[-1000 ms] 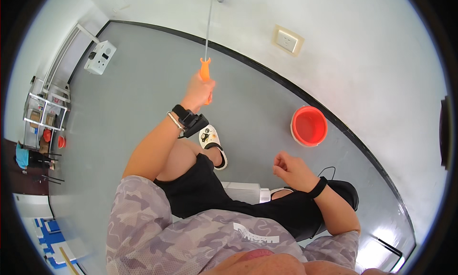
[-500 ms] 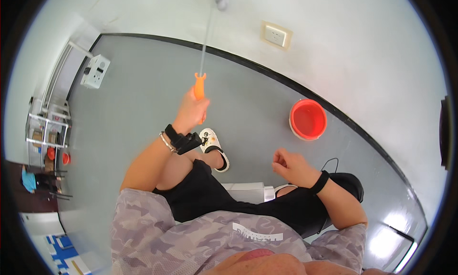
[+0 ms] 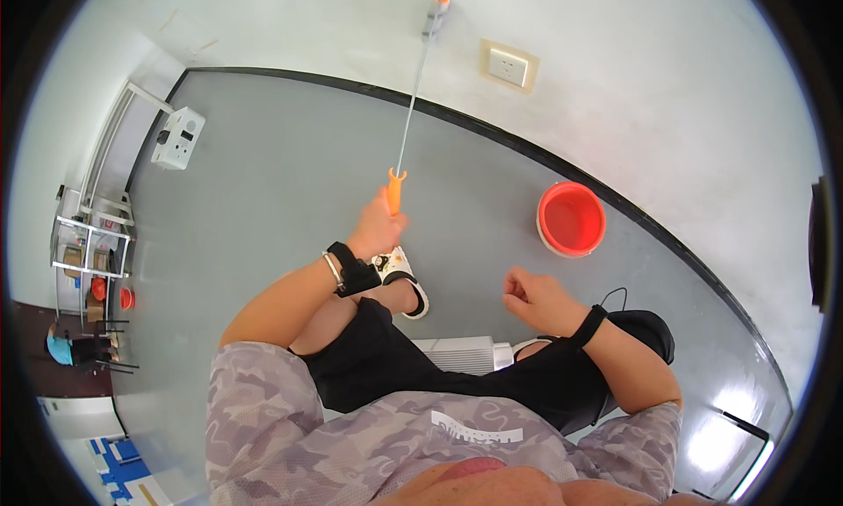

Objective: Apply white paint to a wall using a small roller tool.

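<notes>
My left hand (image 3: 378, 229) is wrapped round the orange handle of a paint roller (image 3: 396, 190), whose long thin rod points away from me. At its far end, the grey-white roller head (image 3: 433, 25) is against the white wall, left of the socket. My right hand (image 3: 546, 301) hovers over my right knee with its fingers loosely curled, and nothing shows in it. Just beyond that hand stands a bucket (image 3: 571, 215), red inside and pale outside, on the floor near the wall.
A wall socket (image 3: 507, 66) sits above the black skirting strip. On the far left are a white box with a panel (image 3: 178, 139), a metal rack (image 3: 88, 243) and a person in blue (image 3: 60, 348). Between my legs lies a white ribbed object (image 3: 461, 355).
My left hand has come nearer and slightly right with the roller. The roller head has shifted right and down along the wall. My right hand stays about where it was.
</notes>
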### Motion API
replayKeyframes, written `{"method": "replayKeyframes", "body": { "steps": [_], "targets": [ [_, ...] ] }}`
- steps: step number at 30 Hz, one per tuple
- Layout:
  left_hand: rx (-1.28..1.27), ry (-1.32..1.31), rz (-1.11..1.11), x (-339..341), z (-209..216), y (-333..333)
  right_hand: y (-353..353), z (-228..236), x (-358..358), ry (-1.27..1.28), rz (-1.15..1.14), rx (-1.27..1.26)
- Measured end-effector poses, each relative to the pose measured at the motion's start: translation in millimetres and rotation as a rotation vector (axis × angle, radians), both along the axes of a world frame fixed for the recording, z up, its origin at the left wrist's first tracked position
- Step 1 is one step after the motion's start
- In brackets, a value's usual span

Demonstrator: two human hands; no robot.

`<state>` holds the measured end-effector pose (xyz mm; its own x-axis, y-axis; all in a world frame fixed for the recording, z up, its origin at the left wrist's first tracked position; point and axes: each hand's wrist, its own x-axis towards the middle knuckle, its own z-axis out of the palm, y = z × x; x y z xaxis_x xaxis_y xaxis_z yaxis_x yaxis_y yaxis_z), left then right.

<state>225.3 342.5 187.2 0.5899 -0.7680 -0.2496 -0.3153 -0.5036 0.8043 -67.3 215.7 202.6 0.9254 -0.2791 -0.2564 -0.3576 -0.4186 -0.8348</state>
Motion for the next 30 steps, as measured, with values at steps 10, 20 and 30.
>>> {"method": "replayKeyframes", "body": {
  "steps": [10,20,30],
  "targets": [
    [-0.306,0.288,0.311,53.8,19.7,-15.3,-2.1,-8.2,-7.7,0.046,-0.017,-0.018],
    [-0.097,0.711,0.119,19.1,10.0,-75.3,-6.2,-15.7,-16.2,-0.004,0.013,-0.08],
    [0.066,1.187,0.0,-2.9,9.0,-70.6,-16.9,-13.1,-23.2,0.068,-0.07,-0.066]
  ]
}}
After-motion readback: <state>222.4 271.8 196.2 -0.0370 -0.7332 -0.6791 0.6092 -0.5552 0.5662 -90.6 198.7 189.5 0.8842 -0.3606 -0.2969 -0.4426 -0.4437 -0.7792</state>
